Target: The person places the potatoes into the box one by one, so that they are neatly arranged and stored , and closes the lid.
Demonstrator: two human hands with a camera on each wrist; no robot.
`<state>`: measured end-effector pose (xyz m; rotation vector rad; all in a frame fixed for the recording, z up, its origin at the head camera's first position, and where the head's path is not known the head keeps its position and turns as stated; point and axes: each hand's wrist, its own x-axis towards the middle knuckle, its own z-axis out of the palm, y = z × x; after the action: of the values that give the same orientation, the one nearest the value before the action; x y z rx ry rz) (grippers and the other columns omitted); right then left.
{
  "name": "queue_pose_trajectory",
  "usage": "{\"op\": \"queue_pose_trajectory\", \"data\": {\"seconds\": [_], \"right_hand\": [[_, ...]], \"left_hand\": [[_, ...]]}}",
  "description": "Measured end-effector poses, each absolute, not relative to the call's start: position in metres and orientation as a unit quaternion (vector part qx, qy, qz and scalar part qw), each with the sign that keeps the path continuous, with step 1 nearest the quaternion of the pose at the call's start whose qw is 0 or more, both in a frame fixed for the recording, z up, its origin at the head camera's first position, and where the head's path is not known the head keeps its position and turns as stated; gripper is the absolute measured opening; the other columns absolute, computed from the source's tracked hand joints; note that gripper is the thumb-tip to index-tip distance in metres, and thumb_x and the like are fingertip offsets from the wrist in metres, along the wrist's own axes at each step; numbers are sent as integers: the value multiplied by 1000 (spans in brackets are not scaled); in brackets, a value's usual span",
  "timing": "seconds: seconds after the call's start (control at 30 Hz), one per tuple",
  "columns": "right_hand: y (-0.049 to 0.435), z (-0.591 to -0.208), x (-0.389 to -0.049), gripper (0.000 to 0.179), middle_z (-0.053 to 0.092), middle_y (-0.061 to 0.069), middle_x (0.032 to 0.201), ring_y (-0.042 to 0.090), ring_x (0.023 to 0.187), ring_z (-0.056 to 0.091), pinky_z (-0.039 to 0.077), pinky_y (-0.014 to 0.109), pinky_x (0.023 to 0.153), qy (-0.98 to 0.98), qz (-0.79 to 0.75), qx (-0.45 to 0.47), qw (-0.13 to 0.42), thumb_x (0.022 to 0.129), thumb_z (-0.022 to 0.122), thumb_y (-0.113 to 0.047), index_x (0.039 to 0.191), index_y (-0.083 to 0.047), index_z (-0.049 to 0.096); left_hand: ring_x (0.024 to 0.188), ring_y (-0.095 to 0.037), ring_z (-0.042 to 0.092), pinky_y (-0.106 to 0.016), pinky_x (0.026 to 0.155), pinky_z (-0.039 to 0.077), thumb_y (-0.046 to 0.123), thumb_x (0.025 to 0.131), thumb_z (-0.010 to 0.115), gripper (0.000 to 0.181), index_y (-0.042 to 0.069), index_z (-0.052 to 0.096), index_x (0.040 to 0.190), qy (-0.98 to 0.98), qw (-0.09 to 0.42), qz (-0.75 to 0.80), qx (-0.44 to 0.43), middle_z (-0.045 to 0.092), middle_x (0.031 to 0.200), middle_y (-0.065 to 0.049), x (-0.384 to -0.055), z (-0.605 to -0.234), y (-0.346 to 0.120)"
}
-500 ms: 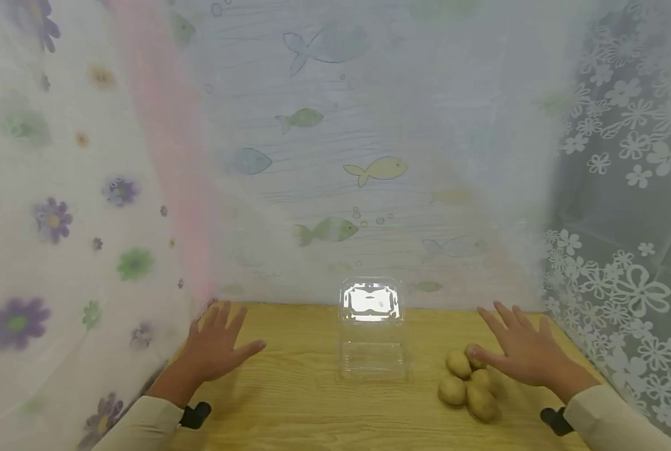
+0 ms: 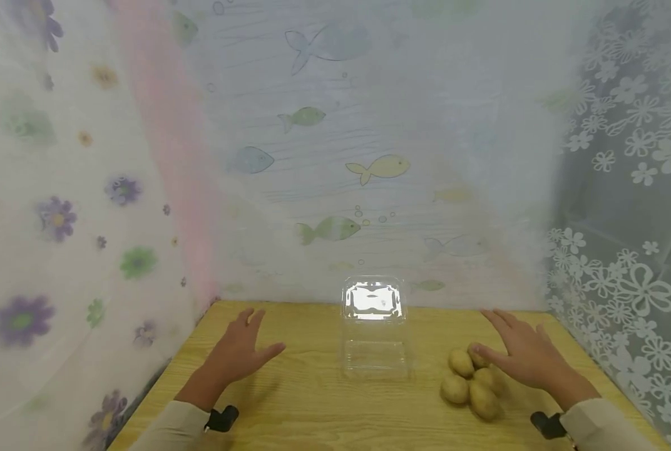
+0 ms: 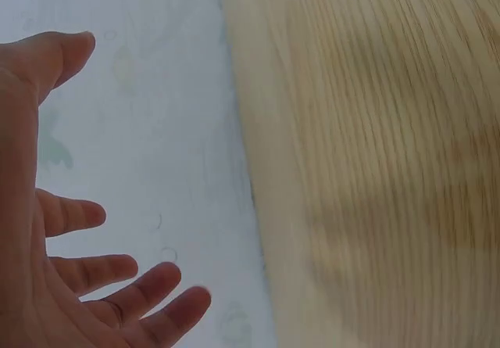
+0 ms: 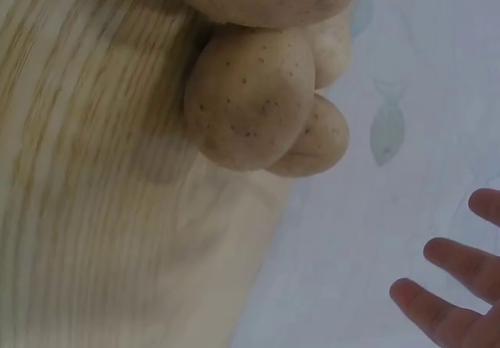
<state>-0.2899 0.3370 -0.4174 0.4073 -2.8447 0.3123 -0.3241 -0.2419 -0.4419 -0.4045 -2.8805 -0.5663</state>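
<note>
Several potatoes (image 2: 484, 399) lie bunched together on the right side of the wooden table. My right hand (image 2: 529, 354) hovers just right of them, fingers spread and holding nothing; in the head view its thumb overlaps the rear potato, though the right wrist view shows the potatoes (image 4: 250, 98) apart from the fingers. At the middle stands a clear plastic clamshell box (image 2: 375, 358), its lid raised at the back and shining with glare. To the left of that box, my left hand (image 2: 236, 351) is held above the table with loose, extended fingers. Nothing lies in the left hand (image 3: 101, 285).
The wood-grain table (image 2: 324, 413) runs back to a fish-print curtain (image 2: 369, 207). A flower-print sheet (image 2: 87, 250) hangs along the left, and a white-flowered translucent sheet (image 2: 623, 275) along the right.
My left hand has shifted right, towards the box, and its fingers have drawn closer together. The right hand has turned slightly, its fingers less spread. The box and potatoes stay put on the table.
</note>
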Motion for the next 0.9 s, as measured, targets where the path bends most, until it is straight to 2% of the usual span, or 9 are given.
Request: {"op": "queue_pose_trajectory", "data": {"seconds": [0.2,0.33,0.4,0.57,0.77,0.9], "right_hand": [[339,-428,-293,82,45,26,155,54,133,49,32,87,95,-971,144,138,131,100,56,-63,159,-9,38],[339,-433,-295,80,44,28,154,55,133,48,42,79,93,-968,172,134,120,101,55,-61,158,-7,39],[340,-434,-296,81,42,28,155,55,134,46,43,77,95,-967,187,131,114,101,55,-62,158,-6,39],[344,-437,-295,81,40,31,156,57,136,43,42,76,98,-961,225,121,104,101,57,-59,156,-2,39],[349,-439,-291,79,42,33,153,56,125,54,53,66,87,-955,258,100,105,102,60,-55,156,-1,39],[349,-441,-289,78,41,33,154,57,124,56,57,63,84,-949,282,91,105,102,61,-54,156,-2,39]], "left_hand": [[139,-48,45,-67,106,45,72,93,60,102,7,26,163,-956,91,-252,-120,28,162,-24,-330,-451,-225],[127,-40,57,-58,97,54,70,93,62,98,7,31,161,-947,99,-286,-110,34,159,-22,-333,-454,-214],[121,-35,60,-53,90,57,68,93,64,96,7,34,160,-941,100,-306,-103,38,157,-21,-335,-456,-209],[117,-33,63,-47,83,60,61,92,70,90,8,40,158,-923,95,-364,-83,46,152,-20,-337,-463,-196],[112,-31,69,-43,79,63,56,91,74,84,9,46,154,-897,87,-426,-76,55,147,-19,-340,-470,-179],[114,-32,70,-41,78,64,54,91,76,80,9,49,152,-879,71,-464,-77,57,145,-20,-341,-473,-169]]}}
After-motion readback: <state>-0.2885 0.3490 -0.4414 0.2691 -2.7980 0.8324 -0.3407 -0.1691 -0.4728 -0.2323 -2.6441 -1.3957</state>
